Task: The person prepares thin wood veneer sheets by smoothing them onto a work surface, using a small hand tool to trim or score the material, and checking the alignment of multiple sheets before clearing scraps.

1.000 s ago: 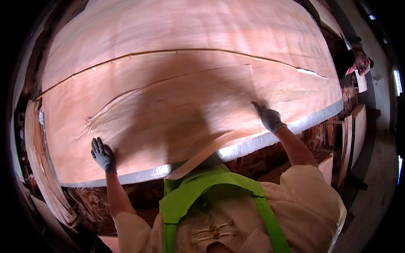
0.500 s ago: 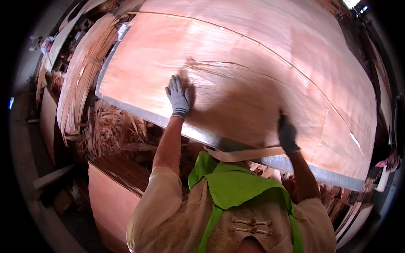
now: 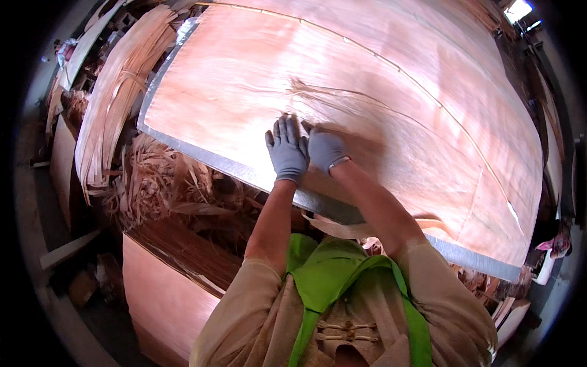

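A broad, pale pinkish wood veneer sheet (image 3: pixel 214 104) lies flat on a metal-edged table (image 3: pixel 477 260). My left hand (image 3: pixel 287 151), in a grey glove, rests palm down on the sheet near its front edge, fingers stretched forward. Close against it on the right is my right hand (image 3: pixel 326 148), also gloved, its fingers curled down at the veneer. Whatever its fingers may hold is hidden beneath them. Just beyond both hands, a frayed, split strip of veneer (image 3: pixel 312 90) trails off to the right across the sheet.
A long thin bamboo stick (image 3: pixel 400 70) crosses the sheet farther back. A loose veneer strip (image 3: pixel 351 230) hangs at the table's front edge. Shredded veneer scraps (image 3: pixel 153 174) heap up at the left, beside a veneer stack (image 3: pixel 165 293) and a bundle of long strips (image 3: pixel 116 92).
My right hand has swept left from the sheet's right part to beside my left hand. My left hand has shifted slightly to the right and still lies flat.
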`<state>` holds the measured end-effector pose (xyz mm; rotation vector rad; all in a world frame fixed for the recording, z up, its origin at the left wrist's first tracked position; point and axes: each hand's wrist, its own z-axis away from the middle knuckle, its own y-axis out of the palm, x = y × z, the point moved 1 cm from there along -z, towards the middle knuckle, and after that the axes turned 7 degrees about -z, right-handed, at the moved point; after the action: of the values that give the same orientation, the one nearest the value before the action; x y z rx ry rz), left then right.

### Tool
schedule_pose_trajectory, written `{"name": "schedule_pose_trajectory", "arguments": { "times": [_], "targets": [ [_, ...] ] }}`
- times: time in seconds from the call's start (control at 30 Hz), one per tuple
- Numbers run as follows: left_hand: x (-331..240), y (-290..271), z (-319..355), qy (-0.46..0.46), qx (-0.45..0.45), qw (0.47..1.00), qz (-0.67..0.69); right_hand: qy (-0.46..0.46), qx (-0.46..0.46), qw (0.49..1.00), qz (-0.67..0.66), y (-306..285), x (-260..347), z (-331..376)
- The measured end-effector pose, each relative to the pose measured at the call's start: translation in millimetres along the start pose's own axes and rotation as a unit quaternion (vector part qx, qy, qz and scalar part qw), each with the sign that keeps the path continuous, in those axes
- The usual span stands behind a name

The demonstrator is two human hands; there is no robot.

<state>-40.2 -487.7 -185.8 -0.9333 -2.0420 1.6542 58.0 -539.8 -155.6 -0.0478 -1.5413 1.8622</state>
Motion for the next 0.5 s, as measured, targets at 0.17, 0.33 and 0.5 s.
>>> {"name": "schedule_pose_trajectory", "arguments": {
  "times": [0.17,0.33,0.5],
  "targets": [
    [-0.6,-0.3,-3.1,-0.006,0.003,0.999,-0.052,-0.015,-0.004,0.999,0.028,6.6,3.0,-18.0],
    [-4.6,1.6,-4.7,-0.016,-0.011,0.998,-0.053,-0.079,-0.087,0.989,0.09,24.8,-33.2,-2.5],
    [-3.1,1.2,-3.8,-0.018,-0.017,0.998,-0.055,-0.135,-0.051,0.981,0.127,7.3,-101.3,70.8]
  ]
}}
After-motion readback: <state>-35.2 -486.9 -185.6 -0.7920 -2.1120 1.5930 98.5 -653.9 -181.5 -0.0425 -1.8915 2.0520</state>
